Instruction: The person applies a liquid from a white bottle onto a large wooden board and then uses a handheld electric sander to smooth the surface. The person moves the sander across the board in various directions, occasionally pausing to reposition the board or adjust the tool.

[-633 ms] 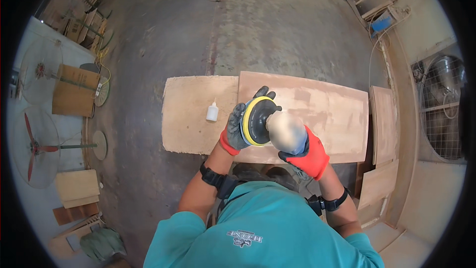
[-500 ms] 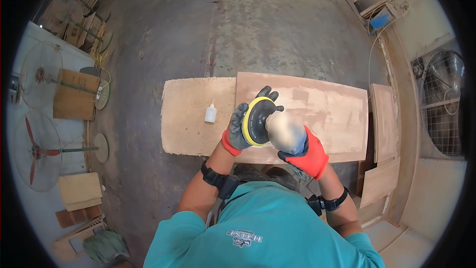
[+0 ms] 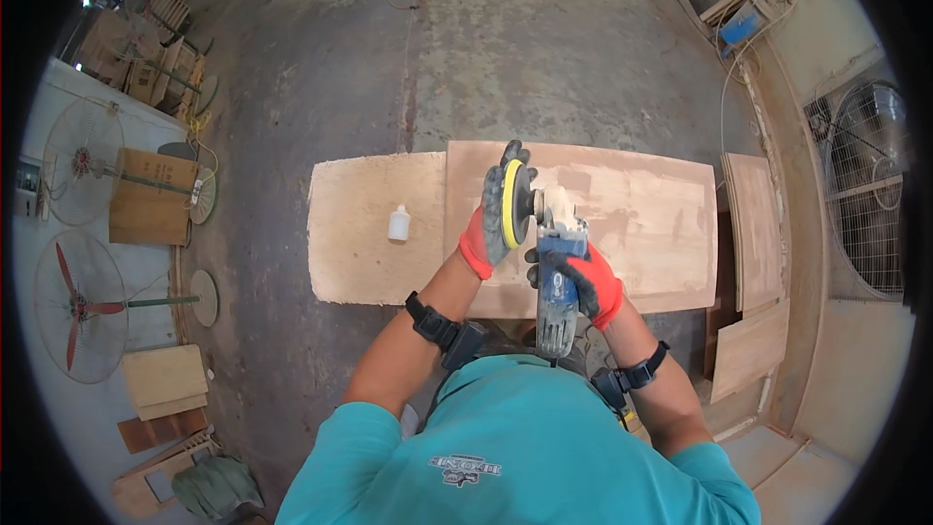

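My right hand, in a red and dark grey glove, is closed around the blue body of an angle grinder. The grinder's rear end points toward my body, and its pale head is at the far end. A round black backing pad with a yellow-edged sanding disc stands on edge at the left of that head. My left hand, gloved the same way, lies flat against the disc's outer face with its fingers stretched out. Beneath the tool is a brown wooden panel with patchy lighter areas.
A rough-edged pale board extends left of the panel, bearing a small white bottle. More panels lean at the right, near a large caged fan. Stand fans and cardboard line the left wall.
The grinder has turned so that its body points toward me and its disc faces left. My left hand has straightened along the disc and the right has shifted slightly left.
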A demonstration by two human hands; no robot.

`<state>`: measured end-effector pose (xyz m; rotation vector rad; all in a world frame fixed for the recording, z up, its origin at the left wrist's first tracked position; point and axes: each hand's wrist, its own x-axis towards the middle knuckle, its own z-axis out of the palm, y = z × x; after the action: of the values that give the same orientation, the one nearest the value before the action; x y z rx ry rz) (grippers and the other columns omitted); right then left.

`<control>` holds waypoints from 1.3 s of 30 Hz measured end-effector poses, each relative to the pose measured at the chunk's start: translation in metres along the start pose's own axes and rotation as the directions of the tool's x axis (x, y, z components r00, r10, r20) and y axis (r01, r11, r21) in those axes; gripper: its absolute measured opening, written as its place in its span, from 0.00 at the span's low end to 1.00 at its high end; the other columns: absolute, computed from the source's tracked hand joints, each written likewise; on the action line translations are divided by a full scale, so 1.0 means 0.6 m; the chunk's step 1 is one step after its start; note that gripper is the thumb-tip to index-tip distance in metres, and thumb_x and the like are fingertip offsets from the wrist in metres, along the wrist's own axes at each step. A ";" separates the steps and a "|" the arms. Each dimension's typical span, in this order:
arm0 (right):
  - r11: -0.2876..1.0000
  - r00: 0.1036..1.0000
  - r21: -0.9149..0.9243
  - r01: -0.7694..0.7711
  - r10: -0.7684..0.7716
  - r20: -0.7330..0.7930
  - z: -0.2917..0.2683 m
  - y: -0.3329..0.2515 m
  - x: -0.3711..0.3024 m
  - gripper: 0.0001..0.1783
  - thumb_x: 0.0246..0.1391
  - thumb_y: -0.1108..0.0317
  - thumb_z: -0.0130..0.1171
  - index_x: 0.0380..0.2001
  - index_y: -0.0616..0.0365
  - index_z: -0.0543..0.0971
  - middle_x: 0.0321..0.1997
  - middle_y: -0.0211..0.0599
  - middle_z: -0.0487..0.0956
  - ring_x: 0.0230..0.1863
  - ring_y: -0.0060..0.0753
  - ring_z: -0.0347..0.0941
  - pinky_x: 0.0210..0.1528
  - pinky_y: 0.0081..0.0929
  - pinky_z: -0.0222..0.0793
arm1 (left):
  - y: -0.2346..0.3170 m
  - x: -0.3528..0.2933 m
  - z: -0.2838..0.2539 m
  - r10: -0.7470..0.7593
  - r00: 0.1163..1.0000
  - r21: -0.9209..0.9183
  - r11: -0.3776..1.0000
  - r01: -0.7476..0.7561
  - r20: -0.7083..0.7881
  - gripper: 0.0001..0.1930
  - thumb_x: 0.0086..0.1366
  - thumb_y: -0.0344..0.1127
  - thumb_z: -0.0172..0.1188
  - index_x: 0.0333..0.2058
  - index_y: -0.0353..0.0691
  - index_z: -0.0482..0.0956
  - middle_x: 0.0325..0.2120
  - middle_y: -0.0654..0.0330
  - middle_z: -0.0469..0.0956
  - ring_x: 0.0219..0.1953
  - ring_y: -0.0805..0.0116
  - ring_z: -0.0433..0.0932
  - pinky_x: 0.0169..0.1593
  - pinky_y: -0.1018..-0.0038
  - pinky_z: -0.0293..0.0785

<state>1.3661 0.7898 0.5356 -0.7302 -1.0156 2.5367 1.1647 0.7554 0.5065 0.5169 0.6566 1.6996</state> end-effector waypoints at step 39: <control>0.990 0.856 -0.086 0.109 -0.138 -0.498 -0.168 0.035 0.112 0.23 0.62 0.63 0.64 0.58 0.57 0.73 0.40 0.42 0.81 0.36 0.40 0.82 0.38 0.38 0.82 | 0.047 -0.176 -0.371 0.375 0.807 0.686 -0.428 0.588 -0.457 0.32 0.60 0.51 0.66 0.63 0.51 0.71 0.61 0.56 0.69 0.61 0.53 0.69 0.62 0.54 0.65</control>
<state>1.3655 0.8611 0.4356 -1.2192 -0.9102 2.0441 1.0227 0.6146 0.3605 1.0325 2.7782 0.2617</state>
